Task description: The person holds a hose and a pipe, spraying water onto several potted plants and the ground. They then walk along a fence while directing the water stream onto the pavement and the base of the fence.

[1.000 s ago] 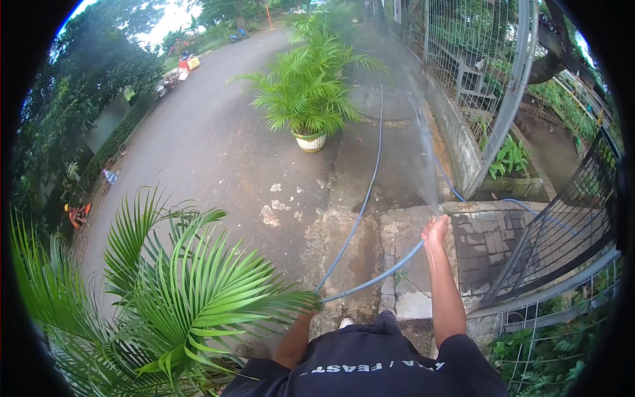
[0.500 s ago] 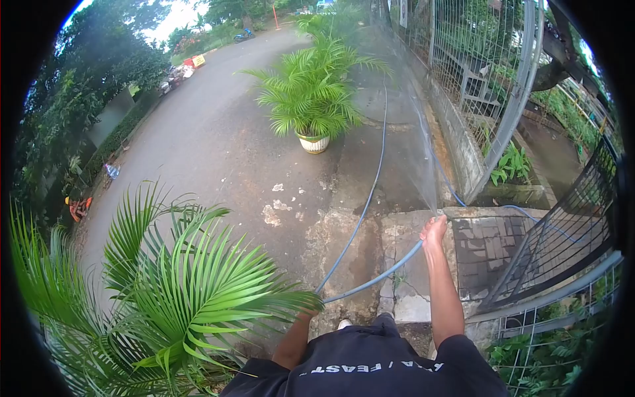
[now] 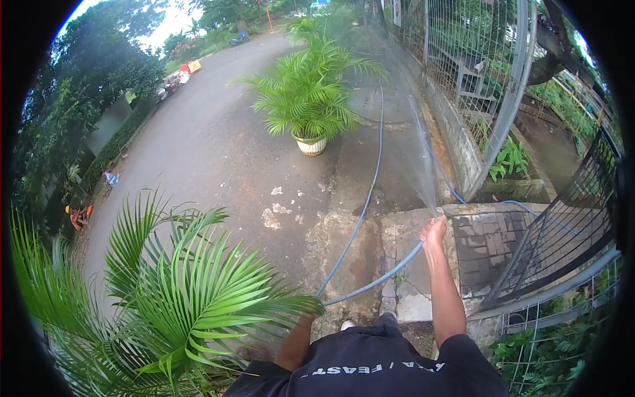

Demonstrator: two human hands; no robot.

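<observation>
My right hand [image 3: 434, 231] is stretched out ahead and closed around the end of a blue hose [image 3: 380, 279]. A fan of water spray [image 3: 413, 132] shoots from the hose end forward along the fence. The hose loops back toward my left side, then runs away up the pavement [image 3: 376, 165]. My left forearm [image 3: 296, 343] hangs low beside a large palm plant [image 3: 172, 284]; its fronds hide the left hand. A potted palm in a white pot [image 3: 309, 99] stands ahead on the road.
A metal mesh fence [image 3: 476, 59] and a low concrete wall [image 3: 456, 132] run along the right. A dark gate [image 3: 562, 231] stands open over a paved patch. The asphalt road [image 3: 198, 145] stretches ahead, with hedges on the left.
The view has shifted slightly; my right hand still holds the hose in the same place, spraying forward.
</observation>
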